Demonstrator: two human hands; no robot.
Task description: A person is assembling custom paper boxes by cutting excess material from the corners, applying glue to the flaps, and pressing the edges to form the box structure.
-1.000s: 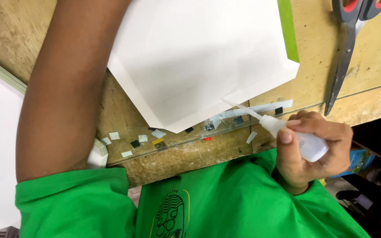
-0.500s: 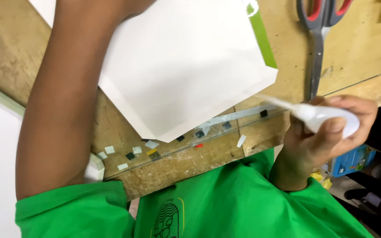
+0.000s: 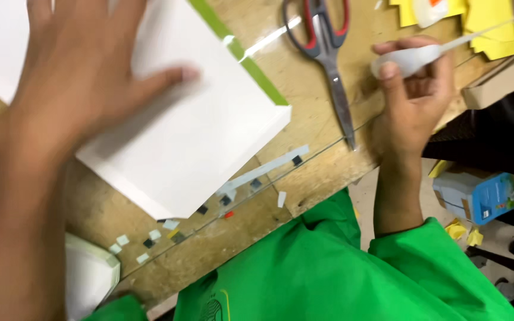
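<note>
The left hand (image 3: 84, 77) is lying flat on a white sheet of card (image 3: 209, 137), its fingers spread apart and pressing down, gripping nothing; the hand is blurred, so finer detail is not readable. The card is resting on a wooden worktable (image 3: 310, 172), with one corner pointing toward the person's green shirt (image 3: 328, 267) and a green strip (image 3: 239, 53) running along its far edge.

The right hand (image 3: 414, 101) is curling around a small white glue bottle (image 3: 411, 57); the fingers are wrapped together on its body and the thumb is lying over the near end, while the thin nozzle is pointing away to the right, off the card and toward the yellow paper pieces (image 3: 489, 24) at the table's far corner. Red-handled scissors (image 3: 325, 53) are lying just beside that hand, between it and the card, blades toward the table edge.

Small paper squares (image 3: 150, 238), white, dark and one red, are lying scattered along the table edge near the card's corner, and a pale paper strip (image 3: 269, 169) is lying beside them; none is sitting on the card's visible face, which is showing plain white. Judging from that, the cutting appears done and the sticking is barely begun, with most pieces loose. A blue box (image 3: 480, 193) is sitting below the table on the right.
</note>
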